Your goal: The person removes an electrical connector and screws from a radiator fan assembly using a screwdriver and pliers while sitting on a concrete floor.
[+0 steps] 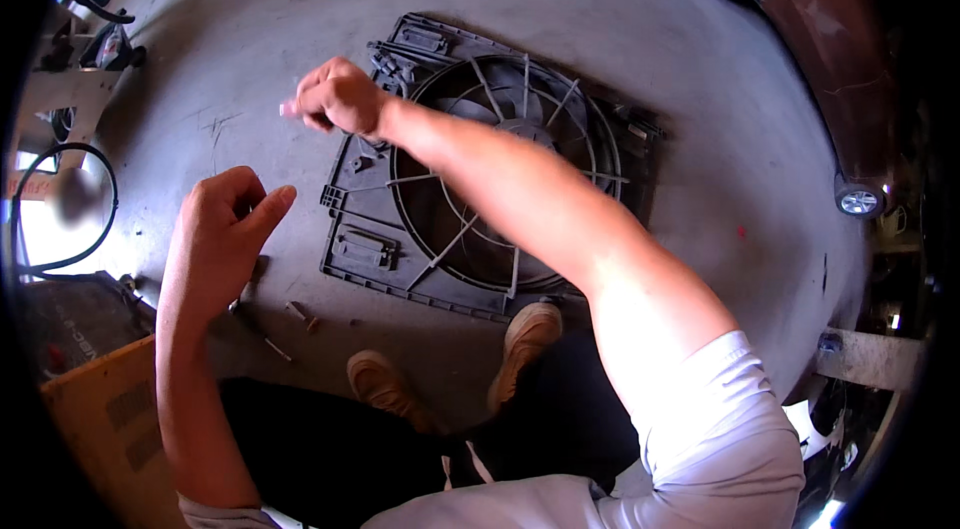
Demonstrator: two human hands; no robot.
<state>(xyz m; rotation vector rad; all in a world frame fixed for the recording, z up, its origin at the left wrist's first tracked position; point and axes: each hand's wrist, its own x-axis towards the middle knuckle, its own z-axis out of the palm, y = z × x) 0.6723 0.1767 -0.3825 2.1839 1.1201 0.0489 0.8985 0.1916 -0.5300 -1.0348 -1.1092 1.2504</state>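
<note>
A black radiator fan with its square plastic shroud (365,199) lies flat on the floor in front of me. My right arm reaches across it. Past the shroud's left edge, my right hand (340,99) is raised with its fingers curled closed. A small pale spot shows at its fingertips, too small to tell whether it is a nail or a held thing. My left hand (222,239) hovers left of the shroud, apart from it. Its fingers bend inward and its thumb points right; the fingertips are hidden, so I cannot make out what they hold, if anything.
Small tools (278,349) and loose bits (300,314) lie on the floor near my shoes (530,334). A cardboard box (105,409) stands at lower left, below a black hose loop (115,199). At upper right is a brownish-red car (825,49).
</note>
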